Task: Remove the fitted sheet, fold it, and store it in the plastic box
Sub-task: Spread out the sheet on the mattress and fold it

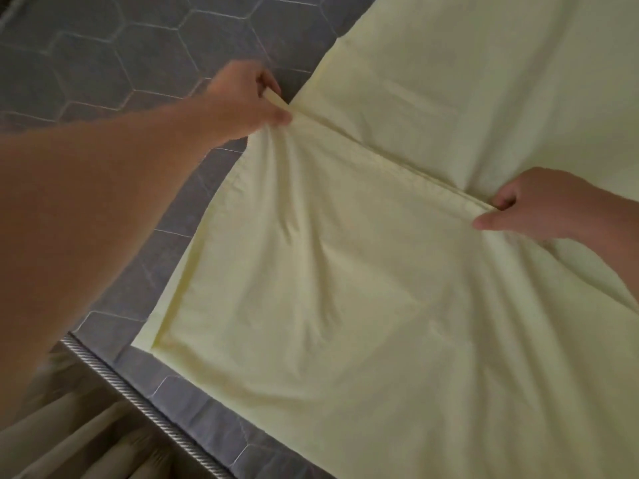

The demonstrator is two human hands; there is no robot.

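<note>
A pale yellow fitted sheet (345, 288) lies spread over a grey quilted mattress (103, 63) with a hexagon stitch pattern. A doubled fold edge runs diagonally across the sheet from upper left to middle right. My left hand (242, 98) pinches the upper-left end of that edge, near the sheet's side. My right hand (532, 205) pinches the other end, thumb on top of the cloth. The part of the sheet toward me is lifted and wrinkled between the two hands. No plastic box is in view.
The mattress edge has a twisted silver cord trim (138, 399) at the lower left. Beyond it hangs beige pleated fabric (69, 437). Bare mattress shows along the left and bottom of the sheet.
</note>
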